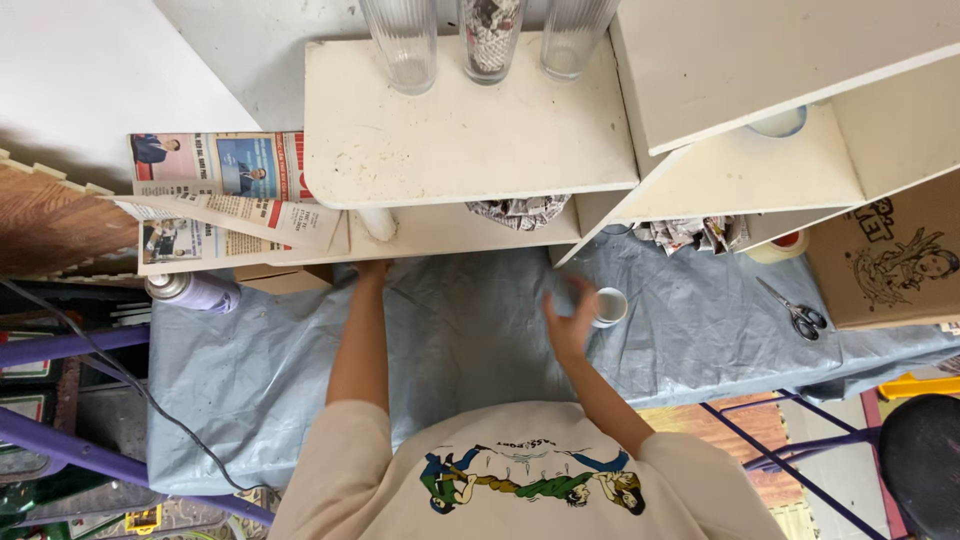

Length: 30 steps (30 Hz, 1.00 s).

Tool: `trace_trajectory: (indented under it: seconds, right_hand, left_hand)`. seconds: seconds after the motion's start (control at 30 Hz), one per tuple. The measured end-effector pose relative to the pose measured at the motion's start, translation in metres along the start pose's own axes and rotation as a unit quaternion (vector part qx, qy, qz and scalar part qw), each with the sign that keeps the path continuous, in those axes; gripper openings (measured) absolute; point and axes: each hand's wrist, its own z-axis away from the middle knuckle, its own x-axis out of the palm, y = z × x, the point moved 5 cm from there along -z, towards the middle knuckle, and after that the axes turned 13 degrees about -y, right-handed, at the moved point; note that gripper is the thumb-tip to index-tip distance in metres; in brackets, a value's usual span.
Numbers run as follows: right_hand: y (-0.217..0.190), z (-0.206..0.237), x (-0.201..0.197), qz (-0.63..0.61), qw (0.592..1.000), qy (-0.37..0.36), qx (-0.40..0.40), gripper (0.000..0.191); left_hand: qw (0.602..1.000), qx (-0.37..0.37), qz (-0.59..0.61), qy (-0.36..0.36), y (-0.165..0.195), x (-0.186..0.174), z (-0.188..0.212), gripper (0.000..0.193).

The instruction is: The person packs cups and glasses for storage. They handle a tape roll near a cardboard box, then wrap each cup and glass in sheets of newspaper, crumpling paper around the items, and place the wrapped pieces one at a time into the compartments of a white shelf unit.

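Seen from overhead, the person stands at a bench [450, 330] covered with a pale blue sheet. The right hand [568, 322] is raised over the sheet with fingers spread and open, somewhat blurred, holding nothing; it sits just beside a small white cup [609, 305] that stands upright on the sheet, and contact between them cannot be told. The left hand [372, 268] reaches forward under the edge of a cream shelf unit [470, 140]; the hand itself is mostly hidden by the shelf, so its grip cannot be told. Just ahead of it a white roll [378, 224] protrudes from below the top shelf. On that top shelf stand three ribbed clear glasses [400, 45], the middle one stuffed with crumpled newspaper. A crumpled newspaper wad [520, 211] lies on the lower shelf, another wad [690, 233] further right. Flat newspaper sheets [215, 190] lie at the left end of the shelf, with a purple spray can [195, 291] below them on its side. Scissors [795, 310] lie on the sheet to the right, well apart from the hands, near a cardboard box [890, 260]
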Motion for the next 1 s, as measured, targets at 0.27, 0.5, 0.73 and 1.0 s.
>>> trace_trajectory:
  seconds: [0.27, 0.5, 0.73, 1.0]
  right_hand:
    - [-0.076, -0.131, 0.096, -0.150, 0.983, -0.109, 0.006, 0.098]
    - [-0.103, -0.180, 0.108, -0.165, 0.977, -0.135, 0.024, 0.097]
    - [-0.071, -0.166, 0.118, -0.159, 0.980, -0.119, 0.021, 0.096]
    - [0.007, -0.037, 0.061, -0.150, 0.977, -0.151, 0.010, 0.095]
  left_hand:
    - [0.997, -0.011, -0.058, -0.051, -0.049, 0.013, 0.034, 0.084]
    - [0.994, -0.009, -0.077, -0.070, -0.069, 0.018, 0.049, 0.089]
    - [0.993, 0.008, -0.067, -0.101, -0.074, 0.023, 0.045, 0.093]
    - [0.952, 0.113, -0.179, -0.221, -0.067, 0.058, 0.044, 0.087]
